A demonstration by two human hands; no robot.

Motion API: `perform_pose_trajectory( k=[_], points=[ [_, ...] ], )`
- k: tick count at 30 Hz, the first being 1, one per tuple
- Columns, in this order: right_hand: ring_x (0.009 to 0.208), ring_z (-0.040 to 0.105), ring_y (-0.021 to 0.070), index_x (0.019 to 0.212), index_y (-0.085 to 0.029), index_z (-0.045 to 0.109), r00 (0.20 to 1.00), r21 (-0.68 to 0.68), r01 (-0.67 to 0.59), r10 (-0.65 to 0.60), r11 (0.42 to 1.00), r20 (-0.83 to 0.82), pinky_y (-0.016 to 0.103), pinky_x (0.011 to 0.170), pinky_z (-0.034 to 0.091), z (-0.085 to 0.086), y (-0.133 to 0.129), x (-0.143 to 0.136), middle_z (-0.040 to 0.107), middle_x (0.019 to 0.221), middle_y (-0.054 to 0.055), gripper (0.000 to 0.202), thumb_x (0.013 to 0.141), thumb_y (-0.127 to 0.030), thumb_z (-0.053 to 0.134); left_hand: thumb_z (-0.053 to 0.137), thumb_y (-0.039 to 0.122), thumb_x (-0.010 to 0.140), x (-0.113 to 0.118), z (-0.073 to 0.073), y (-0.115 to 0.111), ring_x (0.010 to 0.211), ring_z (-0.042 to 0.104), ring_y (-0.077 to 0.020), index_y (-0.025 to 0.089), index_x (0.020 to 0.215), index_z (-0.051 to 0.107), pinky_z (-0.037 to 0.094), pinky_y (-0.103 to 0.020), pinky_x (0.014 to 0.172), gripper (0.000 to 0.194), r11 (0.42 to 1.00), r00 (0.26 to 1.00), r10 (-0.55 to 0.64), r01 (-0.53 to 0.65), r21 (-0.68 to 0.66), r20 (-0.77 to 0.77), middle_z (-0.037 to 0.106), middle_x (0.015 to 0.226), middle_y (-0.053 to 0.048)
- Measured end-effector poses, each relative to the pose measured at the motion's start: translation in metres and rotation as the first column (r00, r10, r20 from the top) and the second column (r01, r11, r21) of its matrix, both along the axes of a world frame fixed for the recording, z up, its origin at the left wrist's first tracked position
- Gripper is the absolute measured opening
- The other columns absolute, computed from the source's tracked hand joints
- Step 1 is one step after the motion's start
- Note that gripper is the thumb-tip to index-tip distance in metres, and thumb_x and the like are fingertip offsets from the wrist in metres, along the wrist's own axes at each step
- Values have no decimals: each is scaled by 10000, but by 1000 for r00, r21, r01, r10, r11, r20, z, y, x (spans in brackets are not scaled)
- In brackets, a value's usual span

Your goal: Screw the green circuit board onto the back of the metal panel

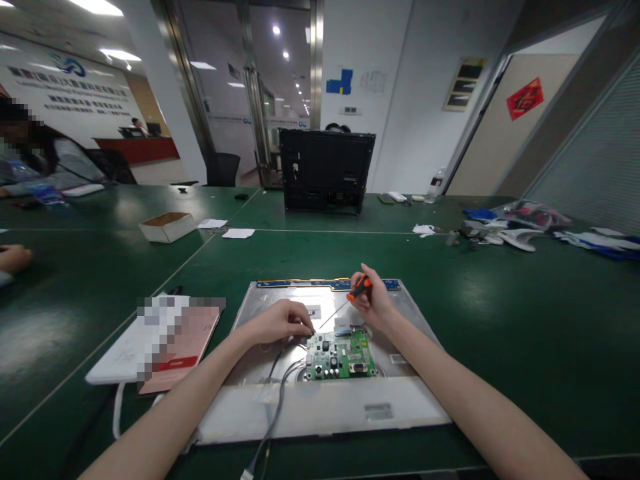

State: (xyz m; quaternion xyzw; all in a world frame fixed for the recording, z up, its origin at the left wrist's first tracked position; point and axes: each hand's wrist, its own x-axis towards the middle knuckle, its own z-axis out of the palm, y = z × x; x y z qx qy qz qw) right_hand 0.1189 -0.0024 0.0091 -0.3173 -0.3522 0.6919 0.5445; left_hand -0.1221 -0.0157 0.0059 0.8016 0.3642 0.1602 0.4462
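A green circuit board rests on the metal back of a flat display panel. My right hand grips an orange and black screwdriver, its thin shaft slanting down and left to the board's upper left corner. Close to that tip, my left hand has its fingers bent together at the board's edge; whatever they pinch is too small to make out. Grey cables run from the board's left side over the panel's front edge. Along the panel's far edge lies a narrow blue circuit strip.
A black display housing stands at the back. To the left are a pink notebook, white papers and an open box. Another person's hand rests at far left. Bagged items and parts lie back right.
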Motion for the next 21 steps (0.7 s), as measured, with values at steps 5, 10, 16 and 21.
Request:
perform_pose_trajectory(
  k=[5,10,16,21],
  points=[
    [343,286,48,665,-189,556,998,-11,14,-14,1000,-54,186,340,176,1,-2,-1,428,398,-69,316,726,-482,657,665,321,765,0,0,1,650,561,-113,156,822,728,431,-187,545,185,1000,1000,-5,5,-9,12,649,772,-40],
    [419,386,41,767,-191,579,998,-17,19,-20,1000,-53,165,373,230,1,-6,-5,490,509,-74,258,624,-271,778,655,306,776,-1,1,2,707,583,-130,155,833,725,456,-202,584,176,999,999,-36,36,-13,10,659,816,-51],
    [430,381,34,769,-178,591,998,-7,62,-62,998,-2,160,360,215,0,-5,-11,512,544,-68,330,614,-386,794,667,312,758,-3,0,2,628,555,-109,162,858,715,428,-185,482,186,996,998,-50,51,-74,26,644,843,-42],
    [446,405,28,758,-180,571,995,-6,77,-76,997,59,148,373,250,-2,-5,-12,535,580,-65,351,623,-423,784,696,300,724,-4,-4,2,551,516,-89,146,859,672,398,-177,452,206,990,999,5,1,-138,43,614,716,-5]
  ],
)
